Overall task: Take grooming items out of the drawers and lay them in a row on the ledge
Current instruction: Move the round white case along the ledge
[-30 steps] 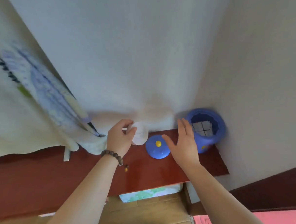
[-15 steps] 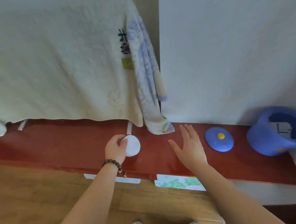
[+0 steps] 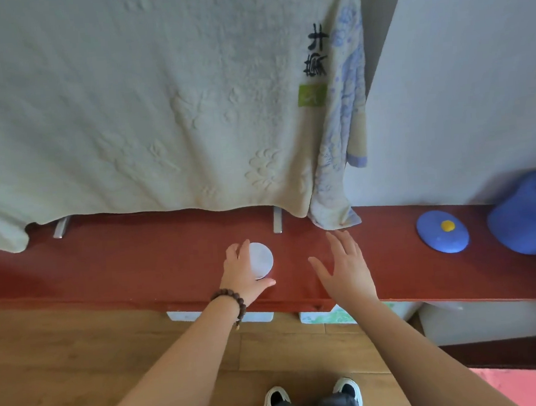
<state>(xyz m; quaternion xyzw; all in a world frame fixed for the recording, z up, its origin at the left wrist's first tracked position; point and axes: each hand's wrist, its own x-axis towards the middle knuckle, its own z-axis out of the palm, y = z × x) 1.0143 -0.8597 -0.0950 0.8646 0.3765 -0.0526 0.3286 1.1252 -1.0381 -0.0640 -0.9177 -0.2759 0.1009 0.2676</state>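
Observation:
A round white jar [image 3: 260,259] stands on the red-brown ledge [image 3: 138,269], and my left hand [image 3: 241,276] wraps around its left side, thumb under its near edge. My right hand [image 3: 344,267] hovers flat over the ledge to the right of the jar, fingers spread, holding nothing. Farther right on the ledge lie a blue lid with a yellow knob [image 3: 442,231] and a blue pot [image 3: 527,216] at the frame's edge.
A large cream towel [image 3: 142,100] and a blue-patterned cloth [image 3: 340,172] hang down to the ledge's back. Two metal brackets [image 3: 277,219] stand on the ledge. White drawer fronts [image 3: 186,316] show under the ledge. My shoes [image 3: 312,394] are on the wooden floor.
The view has swung left along the ledge. My left hand has carried the white jar from beside the blue lid leftward and now has it down on the ledge. My right hand followed, open.

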